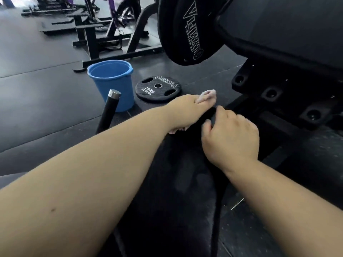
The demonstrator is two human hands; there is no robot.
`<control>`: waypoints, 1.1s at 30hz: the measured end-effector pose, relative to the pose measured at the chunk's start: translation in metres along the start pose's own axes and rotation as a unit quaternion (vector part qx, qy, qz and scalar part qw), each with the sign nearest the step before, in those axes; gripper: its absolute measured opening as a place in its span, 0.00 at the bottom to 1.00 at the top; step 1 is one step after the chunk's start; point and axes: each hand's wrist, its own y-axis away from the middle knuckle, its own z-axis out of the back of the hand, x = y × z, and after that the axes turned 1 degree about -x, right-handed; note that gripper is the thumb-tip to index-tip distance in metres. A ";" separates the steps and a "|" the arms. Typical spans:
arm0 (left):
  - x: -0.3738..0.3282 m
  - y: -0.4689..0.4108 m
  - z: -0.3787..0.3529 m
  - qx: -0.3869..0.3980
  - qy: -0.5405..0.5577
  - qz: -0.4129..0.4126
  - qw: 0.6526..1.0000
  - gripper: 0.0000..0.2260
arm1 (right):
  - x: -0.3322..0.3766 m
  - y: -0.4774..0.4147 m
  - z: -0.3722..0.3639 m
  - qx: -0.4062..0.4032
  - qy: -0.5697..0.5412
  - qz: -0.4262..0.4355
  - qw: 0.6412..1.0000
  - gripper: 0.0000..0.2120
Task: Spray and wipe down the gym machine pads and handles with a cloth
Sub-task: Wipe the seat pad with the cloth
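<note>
a pale cloth (207, 94) is held tight in the left hand (185, 110), near the middle of the frame. it is pressed on the far end of a long black pad (176, 182), which runs from the bottom middle up to the hands. bits of cloth are seen above and below the fingers. the right hand (231, 139) is laid on the same end of the pad, just right of the left hand, with its fingers bent over the edge. a blue bucket (111, 86) is set on the floor (37, 89) at the middle left. a round black weight plate (148, 89) is laid flat just right of it. a black bar (108, 112) with a silver tip is seen in front of the bucket. big black plates (185, 30) are hung at the top.
</note>
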 end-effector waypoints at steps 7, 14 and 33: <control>0.111 0.073 0.051 0.043 -0.186 0.093 0.977 0.20 | -0.003 0.003 -0.004 -0.017 0.021 0.017 0.999 0.21; 0.025 0.013 0.014 -0.070 -0.002 0.024 0.997 0.17 | -0.001 0.004 -0.008 -0.026 0.007 -0.002 1.000 0.22; 0.138 0.081 0.024 -0.080 -0.158 0.248 0.952 0.19 | 0.001 0.012 -0.013 -0.084 -0.004 0.042 0.996 0.24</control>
